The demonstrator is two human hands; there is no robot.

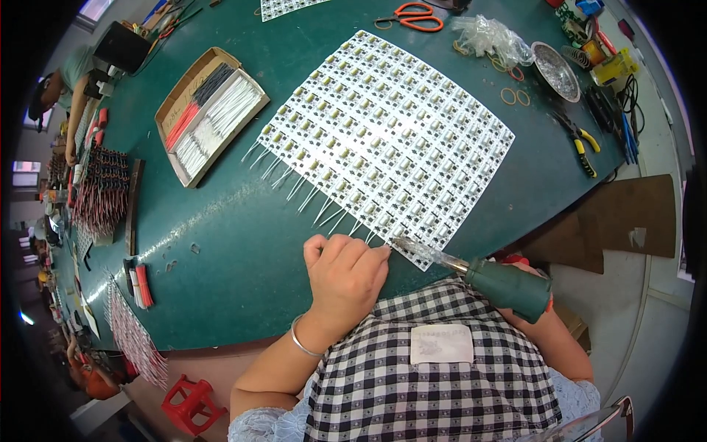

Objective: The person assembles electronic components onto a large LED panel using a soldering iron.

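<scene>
On the green table (243,258) in the head view lies a white circuit-board sheet (390,136); the left hand (347,274) curls at its wire-fringed near edge, grip unclear; the right hand (529,269), apart, clasps a green-handled soldering iron (507,287).

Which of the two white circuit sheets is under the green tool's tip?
The large, white, rectangular circuit sheet, with thin white wires along one edge; the other white sheet is cut off by the picture's top.

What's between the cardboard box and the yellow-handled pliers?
In the head view, a white circuit-board panel lies between the cardboard box and the pliers, with green tabletop on either side.
</scene>
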